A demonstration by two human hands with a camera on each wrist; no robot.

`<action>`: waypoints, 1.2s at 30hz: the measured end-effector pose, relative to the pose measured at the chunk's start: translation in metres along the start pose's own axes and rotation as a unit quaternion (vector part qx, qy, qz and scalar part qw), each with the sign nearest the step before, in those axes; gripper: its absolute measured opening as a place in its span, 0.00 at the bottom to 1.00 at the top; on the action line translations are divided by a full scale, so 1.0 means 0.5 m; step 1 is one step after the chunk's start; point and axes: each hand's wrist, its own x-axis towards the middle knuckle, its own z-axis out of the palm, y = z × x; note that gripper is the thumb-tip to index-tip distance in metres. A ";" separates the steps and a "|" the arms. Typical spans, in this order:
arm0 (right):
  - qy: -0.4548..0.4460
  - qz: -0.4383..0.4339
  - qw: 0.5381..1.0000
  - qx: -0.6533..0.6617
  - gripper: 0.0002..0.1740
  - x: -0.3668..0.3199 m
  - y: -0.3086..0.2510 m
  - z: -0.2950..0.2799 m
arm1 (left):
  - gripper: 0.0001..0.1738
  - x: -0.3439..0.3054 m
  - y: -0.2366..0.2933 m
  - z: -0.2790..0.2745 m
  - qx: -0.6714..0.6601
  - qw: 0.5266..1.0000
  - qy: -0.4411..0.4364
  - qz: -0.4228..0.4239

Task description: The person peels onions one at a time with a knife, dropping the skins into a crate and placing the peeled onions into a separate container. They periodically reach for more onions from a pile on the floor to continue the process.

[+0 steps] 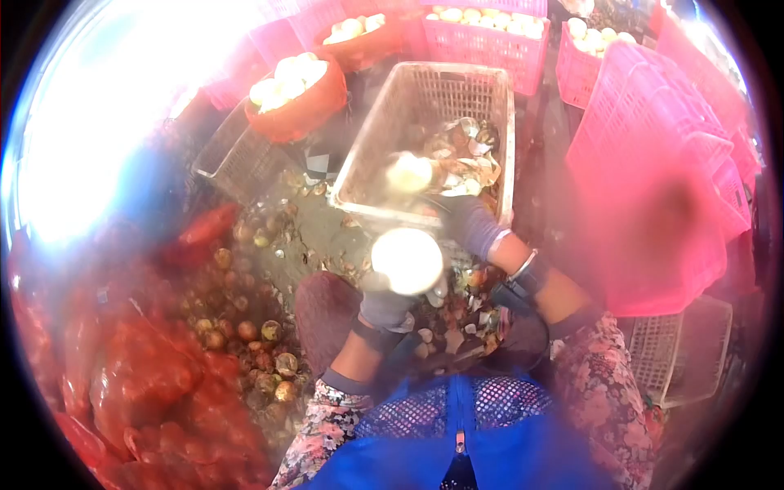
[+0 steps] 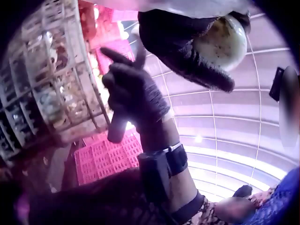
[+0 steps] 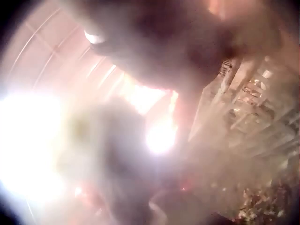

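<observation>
A pale round onion (image 1: 407, 261) is held by the gloved left hand (image 1: 385, 309), near the middle of the scene, just on the near side of a pale crate (image 1: 457, 90); the fingers of that hand are curled about its side, as is seen from the left wrist. The gloved right hand (image 1: 474, 224) is held at the near right rim of the crate; two of its fingers are stretched out and the others look bent, but whether anything is gripped cannot be told. A second pale round thing (image 1: 408, 173) is seen blurred just beyond that hand, over the crate; whether it is touched cannot be told. Peelings (image 1: 469, 155) are heaped in the right part of the crate; more scraps (image 1: 457, 327) are strewn below the hands. Brown onions (image 1: 247, 331) are spread on the ground to the left, beside red mesh sacks (image 1: 147, 367); an orange basin (image 1: 298, 102) filled with pale onions is placed at the far left; pink crates (image 1: 621, 229) are stacked at the right; the right wrist view is badly blurred.
</observation>
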 end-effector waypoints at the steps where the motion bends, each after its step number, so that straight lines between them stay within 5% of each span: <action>1: -0.020 0.034 0.999 -0.020 0.30 0.003 0.012 -0.012 | 0.52 -0.002 0.001 -0.006 0.023 0.999 -0.044 -0.011; 2: -0.043 0.069 0.996 -0.040 0.30 0.001 0.021 -0.023 | 0.53 -0.024 -0.013 -0.014 0.000 0.999 0.050 -0.011; 8: 0.031 0.119 0.992 -0.005 0.26 -0.037 0.042 -0.030 | 0.54 -0.035 0.002 -0.030 0.028 0.998 -0.047 -0.026; 11: 0.021 0.131 0.991 -0.005 0.25 -0.053 0.017 -0.053 | 0.56 -0.035 0.016 -0.038 0.069 0.996 0.006 -0.055; 17: 0.075 0.074 0.994 0.039 0.29 -0.086 -0.001 -0.061 | 0.61 -0.033 0.056 0.018 0.149 0.987 0.054 0.020; 21: 0.034 0.047 0.962 0.268 0.30 -0.115 -0.058 -0.095 | 0.60 -0.016 0.055 0.007 0.265 0.957 0.079 0.090; 23: -0.012 0.056 0.950 0.308 0.31 -0.120 -0.072 -0.094 | 0.59 -0.002 0.053 0.018 0.299 0.937 0.081 0.160; 26: 0.032 -0.017 0.935 0.352 0.30 -0.128 -0.082 -0.070 | 0.57 0.006 0.059 0.030 0.360 0.911 0.096 0.177; 29: 0.126 -0.119 0.928 0.331 0.31 -0.120 -0.070 -0.012 | 0.57 0.004 0.046 -0.010 0.453 0.858 0.102 0.219; 36: 0.108 -0.091 0.943 0.301 0.34 -0.120 -0.081 -0.021 | 0.55 0.011 0.046 0.000 0.477 0.836 0.100 0.253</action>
